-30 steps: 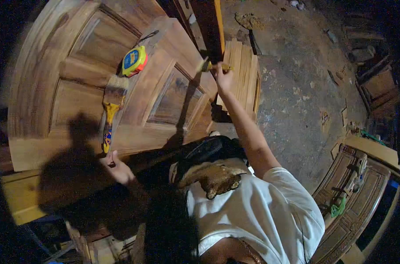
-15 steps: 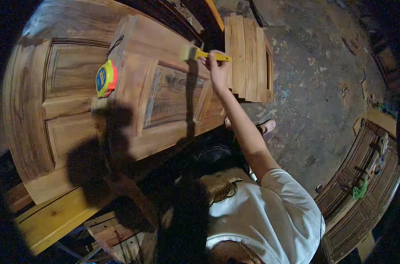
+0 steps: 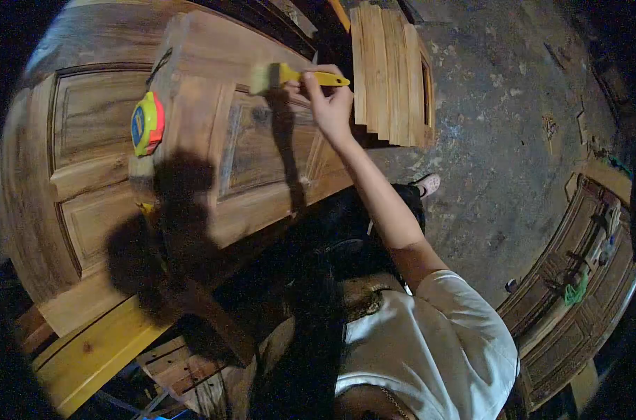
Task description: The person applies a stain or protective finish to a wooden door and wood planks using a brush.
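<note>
My right hand (image 3: 325, 98) is closed around the yellow handle of a flat paintbrush (image 3: 290, 73). The pale bristles, blurred by motion, are at the upper part of a wooden panel door (image 3: 199, 52), just above its recessed panel. A dark shadow of the brush and hand falls across that panel. A yellow and red tape measure (image 3: 148, 124) rests by the door's left edge. My left forearm (image 3: 209, 315) lies in deep shadow at the lower left, and the fingers of my left hand are lost in the dark.
Another panelled door (image 3: 97, 115) lies under the first, with a yellow wooden beam (image 3: 101, 343) below it. Stacked wooden boards (image 3: 388, 77) stand beyond my hand. Across the concrete floor (image 3: 486, 140), more carved doors (image 3: 577, 308) carry a green bundle (image 3: 576, 288).
My right hand and the paintbrush have shifted left along the upper part of the door. The whole view has also moved slightly, with the tape measure appearing further left.
</note>
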A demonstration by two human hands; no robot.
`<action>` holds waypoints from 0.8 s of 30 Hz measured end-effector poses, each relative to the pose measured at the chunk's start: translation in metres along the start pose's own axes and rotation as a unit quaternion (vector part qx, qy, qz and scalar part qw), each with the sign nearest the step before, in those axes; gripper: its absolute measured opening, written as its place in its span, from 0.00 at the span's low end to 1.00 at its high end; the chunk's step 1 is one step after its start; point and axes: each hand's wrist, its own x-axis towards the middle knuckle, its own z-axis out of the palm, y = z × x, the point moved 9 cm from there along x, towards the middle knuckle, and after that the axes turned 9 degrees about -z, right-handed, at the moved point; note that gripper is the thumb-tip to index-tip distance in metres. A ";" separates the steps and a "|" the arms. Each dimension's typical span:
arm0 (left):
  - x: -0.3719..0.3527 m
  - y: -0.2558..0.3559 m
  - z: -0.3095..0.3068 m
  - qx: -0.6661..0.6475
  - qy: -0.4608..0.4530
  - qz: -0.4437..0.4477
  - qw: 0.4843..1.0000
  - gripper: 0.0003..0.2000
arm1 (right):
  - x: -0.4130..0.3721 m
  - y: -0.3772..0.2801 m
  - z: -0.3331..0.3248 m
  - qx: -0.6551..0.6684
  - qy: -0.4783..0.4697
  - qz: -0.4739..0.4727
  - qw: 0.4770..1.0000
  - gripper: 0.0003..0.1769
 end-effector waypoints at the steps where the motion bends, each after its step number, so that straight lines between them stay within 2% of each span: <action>1: -0.003 -0.002 0.001 0.002 -0.001 -0.003 1.000 0.23 | 0.002 0.044 -0.023 -0.062 0.026 -0.057 0.996 0.07; 3: -0.002 -0.001 0.002 0.001 -0.004 -0.002 1.000 0.24 | -0.008 0.063 -0.054 -0.136 0.049 -0.001 0.989 0.08; 7: -0.005 -0.001 0.005 0.001 -0.003 -0.004 1.000 0.24 | -0.013 0.071 -0.046 -0.122 0.068 0.027 0.990 0.08; 9: -0.008 -0.003 -0.003 0.002 -0.001 -0.005 1.000 0.24 | -0.017 -0.033 0.011 -0.181 0.006 -0.132 0.975 0.07; 11: -0.005 -0.004 0.000 0.001 0.001 -0.007 1.000 0.24 | -0.036 -0.049 0.040 -0.155 -0.065 -0.124 0.978 0.06; 12: -0.005 -0.003 0.002 0.002 0.000 -0.007 1.000 0.24 | -0.050 -0.052 0.053 -0.221 -0.115 -0.168 0.954 0.06; 13: -0.004 -0.003 0.002 0.000 0.001 -0.008 1.000 0.24 | -0.061 -0.054 0.053 -0.220 -0.120 -0.172 0.953 0.06; 15: -0.003 -0.003 0.004 -0.005 0.000 -0.009 1.000 0.24 | -0.087 -0.059 0.061 -0.138 -0.187 -0.183 0.955 0.06; 16: -0.003 -0.001 0.005 -0.007 0.000 -0.009 1.000 0.25 | -0.100 -0.057 0.058 -0.138 -0.191 -0.187 0.954 0.06; 18: -0.004 -0.002 0.009 -0.009 -0.002 -0.014 1.000 0.25 | -0.134 -0.050 0.074 -0.093 -0.361 -0.169 0.912 0.10; 19: -0.005 -0.003 0.008 -0.007 -0.005 -0.012 1.000 0.25 | -0.133 -0.050 0.068 -0.093 -0.366 -0.167 0.911 0.10; 20: -0.004 -0.003 0.009 -0.008 -0.007 -0.012 1.000 0.25 | -0.139 -0.037 0.072 -0.195 -0.468 -0.124 0.853 0.15; 21: -0.005 -0.003 0.011 -0.012 -0.007 -0.014 1.000 0.25 | -0.145 -0.019 0.069 -0.292 -0.557 -0.079 0.774 0.20; 22: -0.003 -0.003 0.011 -0.015 -0.009 -0.014 1.000 0.25 | -0.127 -0.037 0.062 -0.253 -0.480 -0.177 0.821 0.29; 23: -0.003 -0.004 0.013 -0.019 -0.010 -0.016 1.000 0.25 | -0.108 -0.036 0.056 -0.234 -0.425 -0.246 0.839 0.33; 24: -0.002 -0.005 0.013 -0.026 -0.011 -0.019 0.999 0.25 | -0.082 -0.027 0.049 -0.278 -0.402 -0.145 0.861 0.29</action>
